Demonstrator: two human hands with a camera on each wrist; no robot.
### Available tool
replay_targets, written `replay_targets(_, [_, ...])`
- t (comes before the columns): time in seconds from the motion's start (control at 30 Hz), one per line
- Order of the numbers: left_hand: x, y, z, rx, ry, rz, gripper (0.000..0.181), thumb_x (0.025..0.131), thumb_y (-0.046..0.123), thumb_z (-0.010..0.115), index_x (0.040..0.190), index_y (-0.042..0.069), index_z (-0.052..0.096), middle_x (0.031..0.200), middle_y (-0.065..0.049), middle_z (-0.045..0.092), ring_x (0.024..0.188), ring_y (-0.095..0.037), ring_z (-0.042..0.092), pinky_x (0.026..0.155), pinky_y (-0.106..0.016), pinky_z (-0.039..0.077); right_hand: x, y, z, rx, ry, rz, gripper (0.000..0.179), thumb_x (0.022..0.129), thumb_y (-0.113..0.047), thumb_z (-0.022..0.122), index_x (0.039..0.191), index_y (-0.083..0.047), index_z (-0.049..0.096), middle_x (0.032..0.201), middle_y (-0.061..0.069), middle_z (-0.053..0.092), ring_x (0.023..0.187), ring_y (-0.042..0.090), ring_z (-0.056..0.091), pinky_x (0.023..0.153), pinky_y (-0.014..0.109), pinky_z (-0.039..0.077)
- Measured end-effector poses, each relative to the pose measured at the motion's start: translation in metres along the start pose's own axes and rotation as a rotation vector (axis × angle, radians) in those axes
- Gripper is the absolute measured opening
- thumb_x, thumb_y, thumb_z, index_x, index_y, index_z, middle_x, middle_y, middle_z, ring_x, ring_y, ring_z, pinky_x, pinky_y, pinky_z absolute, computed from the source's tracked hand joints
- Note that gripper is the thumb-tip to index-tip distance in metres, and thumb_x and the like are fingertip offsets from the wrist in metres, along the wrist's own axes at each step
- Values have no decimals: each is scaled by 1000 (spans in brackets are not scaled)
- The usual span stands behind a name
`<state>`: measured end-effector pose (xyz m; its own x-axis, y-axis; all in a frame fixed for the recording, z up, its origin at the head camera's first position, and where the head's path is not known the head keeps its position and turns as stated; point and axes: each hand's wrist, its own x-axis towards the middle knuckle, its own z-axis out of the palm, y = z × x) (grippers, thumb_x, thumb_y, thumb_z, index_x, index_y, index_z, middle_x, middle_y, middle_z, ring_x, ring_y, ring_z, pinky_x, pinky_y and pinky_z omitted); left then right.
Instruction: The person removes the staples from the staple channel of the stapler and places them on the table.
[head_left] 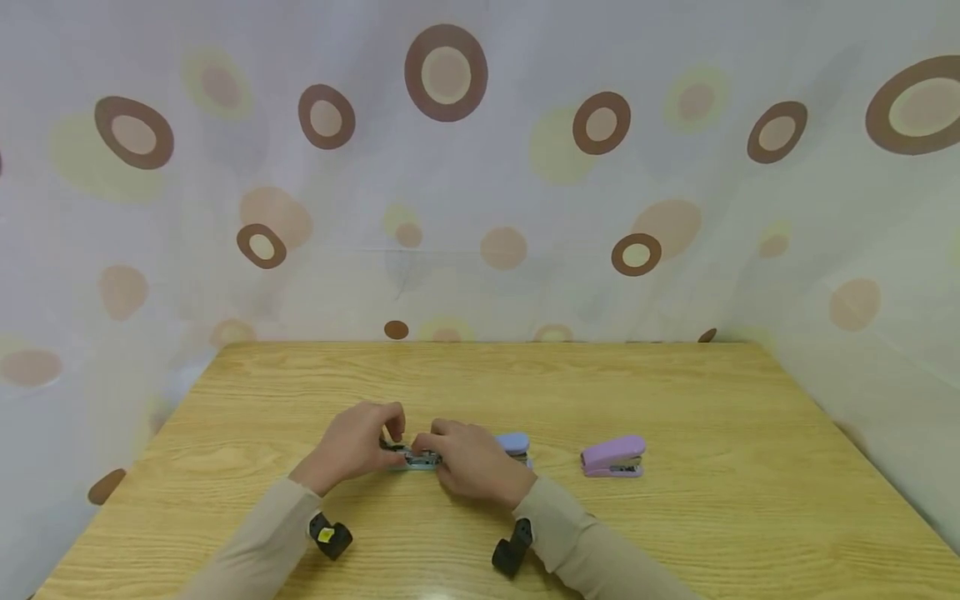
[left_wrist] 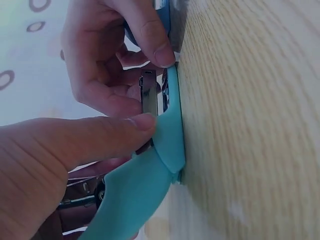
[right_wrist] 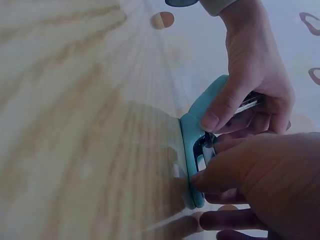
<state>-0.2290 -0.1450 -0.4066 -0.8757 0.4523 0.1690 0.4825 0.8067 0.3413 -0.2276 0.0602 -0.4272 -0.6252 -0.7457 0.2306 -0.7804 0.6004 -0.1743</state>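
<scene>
A teal stapler (left_wrist: 170,130) lies on the wooden table, its top cover swung back from the base. My left hand (head_left: 352,446) grips it near the hinge, the thumb pressing at the metal staple channel (left_wrist: 149,95) and the other fingers behind the raised cover. At the front end of the base, my right hand (head_left: 476,462) pinches the stapler, its thumb on the teal edge and its fingers curled by the channel. In the right wrist view, the fingers hide part of the channel, so any staples inside cannot be made out.
Just beyond the right hand stands a blue stapler (head_left: 512,442), partly hidden by that hand. A purple stapler (head_left: 613,456) sits farther right on the table (head_left: 712,517). A patterned curtain (head_left: 480,192) hangs behind the table's far edge and along both sides.
</scene>
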Motion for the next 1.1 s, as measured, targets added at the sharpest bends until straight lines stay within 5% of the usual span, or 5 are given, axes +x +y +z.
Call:
replay_targets(0.23, [-3, -3, -1, -47, 28, -5, 32, 68, 20, 87, 81, 19, 58, 80, 9, 66, 69, -6, 57, 56, -21, 43, 7, -3, -5, 31, -47, 27, 33, 86, -3, 62, 112, -24, 65, 84, -3, 51, 60, 6, 35, 51, 17, 28])
replay_targets(0.53, [-6, -1, -4, -14, 48, -183, 37, 64, 33, 90, 79, 16, 60, 75, 8, 63, 63, -3, 51, 55, -24, 43, 9, -1, -7, 47, -73, 19, 30, 86, -2, 60, 109, -21, 67, 87, -4, 55, 64, 5, 40, 57, 16, 35])
replay_targets(0.77, [-6, -2, -2, -22, 69, -186, 39, 62, 36, 90, 78, 17, 59, 73, 10, 63, 62, -2, 52, 55, -24, 44, 7, 4, -12, 131, -75, 9, 19, 86, 1, 61, 96, -14, 67, 91, 0, 60, 70, 5, 49, 65, 17, 44])
replay_targets(1.1, [-4, -4, -2, -44, 61, -188, 38, 62, 34, 90, 77, 18, 59, 73, 9, 62, 62, -3, 51, 56, -24, 43, 8, 9, -2, 11, -67, -10, 31, 88, -1, 58, 109, -23, 64, 91, -5, 57, 68, 4, 44, 62, 15, 38])
